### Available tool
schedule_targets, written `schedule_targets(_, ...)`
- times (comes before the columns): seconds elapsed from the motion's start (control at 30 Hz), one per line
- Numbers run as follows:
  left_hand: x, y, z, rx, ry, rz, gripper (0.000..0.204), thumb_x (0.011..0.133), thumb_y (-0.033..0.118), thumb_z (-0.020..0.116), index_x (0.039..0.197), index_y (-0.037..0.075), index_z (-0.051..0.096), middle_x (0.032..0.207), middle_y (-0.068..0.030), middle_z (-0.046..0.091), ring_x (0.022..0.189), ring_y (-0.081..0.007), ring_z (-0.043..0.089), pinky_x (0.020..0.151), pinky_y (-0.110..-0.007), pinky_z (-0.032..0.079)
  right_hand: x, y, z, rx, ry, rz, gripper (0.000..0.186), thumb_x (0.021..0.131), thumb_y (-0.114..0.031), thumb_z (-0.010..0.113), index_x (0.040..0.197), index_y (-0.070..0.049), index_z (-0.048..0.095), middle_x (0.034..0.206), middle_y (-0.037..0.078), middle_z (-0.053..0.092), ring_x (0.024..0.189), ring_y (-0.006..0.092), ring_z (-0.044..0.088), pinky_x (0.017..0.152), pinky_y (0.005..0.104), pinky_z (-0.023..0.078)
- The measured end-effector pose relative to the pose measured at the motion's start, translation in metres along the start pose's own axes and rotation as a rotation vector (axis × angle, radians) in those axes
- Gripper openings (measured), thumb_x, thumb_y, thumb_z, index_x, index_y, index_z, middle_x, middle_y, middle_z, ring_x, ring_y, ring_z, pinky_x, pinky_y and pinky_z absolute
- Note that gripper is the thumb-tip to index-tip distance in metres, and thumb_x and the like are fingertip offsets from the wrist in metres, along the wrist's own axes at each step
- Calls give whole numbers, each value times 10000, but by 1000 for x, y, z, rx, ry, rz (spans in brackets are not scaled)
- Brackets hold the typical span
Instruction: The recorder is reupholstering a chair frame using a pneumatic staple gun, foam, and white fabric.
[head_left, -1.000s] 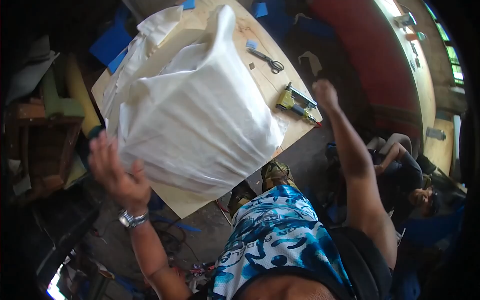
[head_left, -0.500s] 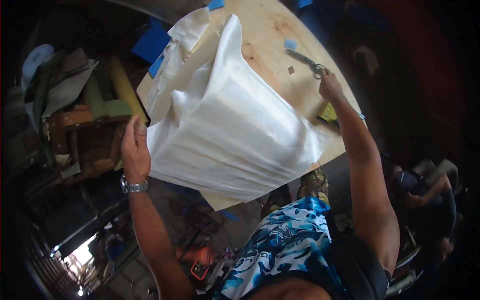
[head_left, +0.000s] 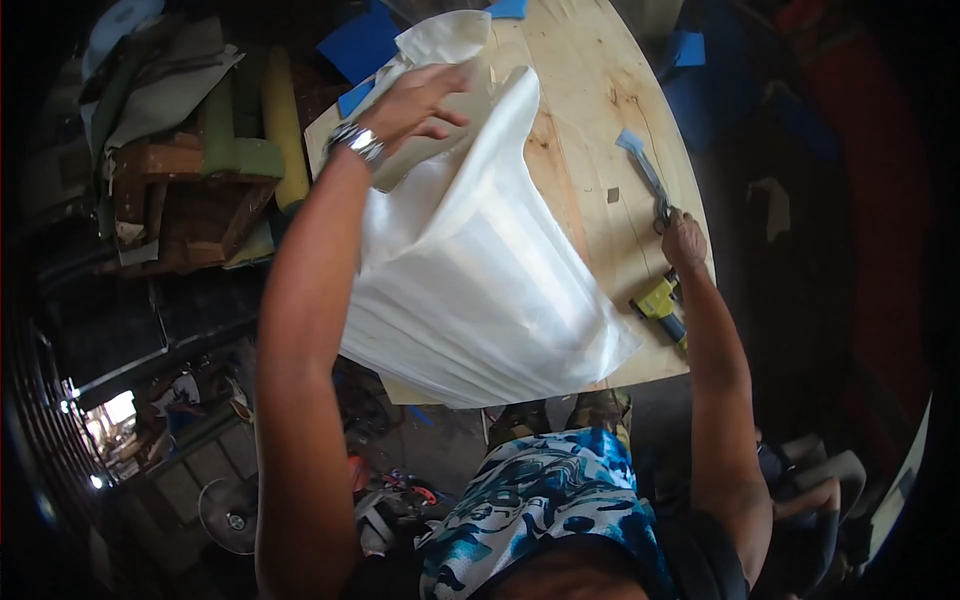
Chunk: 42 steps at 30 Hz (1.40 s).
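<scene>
A large sheet of glossy white fabric [head_left: 470, 270] lies draped and creased over a pale plywood table [head_left: 580, 110]. Above its far left part reaches my left hand [head_left: 412, 105], fingers apart and holding nothing; whether it touches the cloth I cannot tell. At the right side of the table my right hand [head_left: 685, 240] is closed on the handles of a pair of scissors [head_left: 652, 182], whose blades point away toward a small light-blue piece [head_left: 629, 140]. Just nearer than that hand lies a yellow-green and dark tool [head_left: 660, 302] like a staple gun, partly behind my forearm.
A wooden frame with green and yellow padding [head_left: 240, 155] stands left of the table. Blue pieces [head_left: 358, 45] show by the far left edge. A fan [head_left: 228, 515] is at the lower left. Another person [head_left: 815, 500] sits low at the right.
My left hand has moved from beside the fabric's left edge up and over its far part. My right hand has the scissors, now pointing more straight away from me. The view has shifted.
</scene>
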<state>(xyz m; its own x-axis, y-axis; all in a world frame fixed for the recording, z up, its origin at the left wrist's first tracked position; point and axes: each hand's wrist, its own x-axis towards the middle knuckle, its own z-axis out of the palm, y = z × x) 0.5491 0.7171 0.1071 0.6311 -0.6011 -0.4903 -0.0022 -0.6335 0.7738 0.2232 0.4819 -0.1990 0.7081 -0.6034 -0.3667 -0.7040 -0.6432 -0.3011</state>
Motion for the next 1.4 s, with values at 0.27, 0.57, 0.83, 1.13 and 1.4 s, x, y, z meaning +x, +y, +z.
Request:
schedule_targets(0.27, 44, 46, 31, 255, -275, -14, 419, 782, 371, 775, 1030, 47, 680, 675, 31, 564, 514, -26, 439, 460, -189, 314, -3, 16, -47, 539, -340, 18, 200, 726, -168, 602, 826, -9, 670, 749, 181, 671, 737, 319, 669, 671, 387, 536)
schedule_targets(0.57, 16, 95, -11, 433, -265, 201, 309, 909, 315, 665, 1025, 30, 686, 793, -17, 653, 651, -57, 612, 624, -198, 522, -18, -71, -293, -285, 11, -778, 407, 658, -398, 836, 751, -68, 615, 691, 89, 617, 640, 258, 625, 585, 370, 493)
schedule_targets(0.83, 7, 95, -24, 609, -117, 376, 281, 911, 298, 663, 1017, 44, 716, 818, -38, 671, 700, -82, 599, 711, -261, 535, -15, -179, -377, -639, -72, -790, 894, 572, -622, 816, 1228, -51, 606, 1166, 137, 626, 1091, 274, 589, 953, 417, 454)
schedule_targets(1.13, 0, 96, -26, 483, -93, 459, 288, 866, 291, 650, 971, 31, 713, 867, -123, 718, 799, -173, 655, 755, -322, 498, -12, -250, -387, -741, -256, -844, 950, 568, -733, 752, 1219, -56, 608, 1082, 128, 639, 1041, 286, 622, 923, 414, 491)
schedule_targets(1.4, 19, 69, -28, 416, -7, 378, 378, 858, 351, 654, 1042, 22, 683, 867, -151, 702, 784, -227, 660, 754, -345, 505, 7, -202, -361, -691, -343, -582, 639, 652, -542, 802, 1034, -53, 649, 969, 151, 672, 949, 291, 655, 845, 410, 516)
